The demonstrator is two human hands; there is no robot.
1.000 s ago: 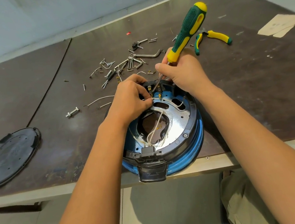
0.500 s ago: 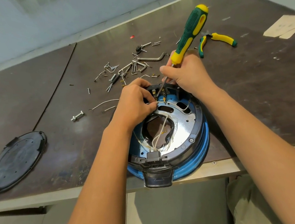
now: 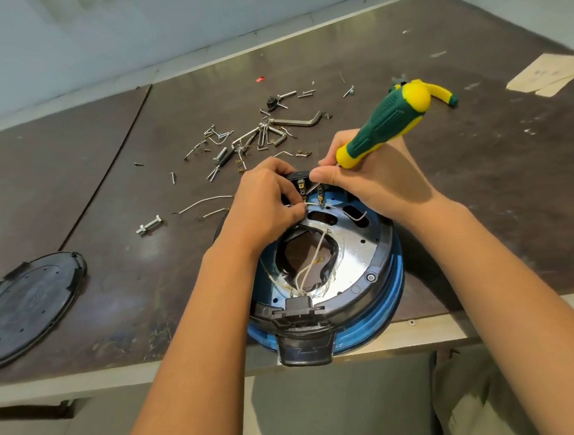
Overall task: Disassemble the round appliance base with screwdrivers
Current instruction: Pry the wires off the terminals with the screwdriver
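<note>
A dark brown table point(image 3: 71, 200) with a worn, scuffed top fills most of the view. A thin seam point(image 3: 116, 155) splits its surface, and a pale metal rim point(image 3: 119, 374) borders it. Behind stands a plain pale wall point(image 3: 126, 30); soft light glares off the tabletop. Below lies a grey floor point(image 3: 328, 406).

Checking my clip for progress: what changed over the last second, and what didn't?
The screwdriver tilted lower, toward the right, in the right hand, tip still at the terminals. The left hand still pinches the white wire; the base stayed put.
</note>
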